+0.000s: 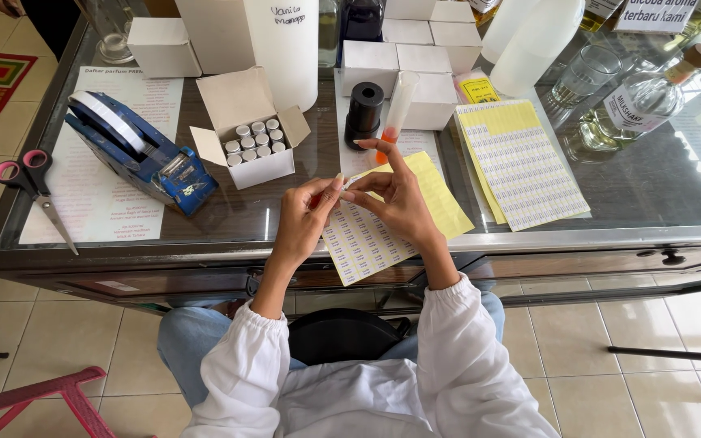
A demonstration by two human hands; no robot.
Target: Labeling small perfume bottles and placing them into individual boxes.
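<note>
Seated at the glass-topped counter [626, 182], both hands raised just above its near edge. Left hand [306, 215] and right hand [395, 199] meeting fingertip to fingertip, pinching between them a small white sticker label [345, 184], hard to make out; right forefinger lifted clear, the other fingers curled in. Directly beneath, a yellow-backed label sheet [367, 239] overhanging the counter's front edge. Best handled, judging by the grip: held by the corner only, kept flat, adhesive side away from skin, peeled slowly along the row so neighbouring labels stay down. Counted: one more full label sheet [521, 162] to the right; one open white carton [253, 138] holding about ten small capped vials; one blue label gun [144, 154]; one pair of pink-handled scissors [30, 186] at the far left; one black cylinder [364, 113]; one slim tube with an orange end [397, 109]; several closed white boxes [403, 69] behind.
</note>
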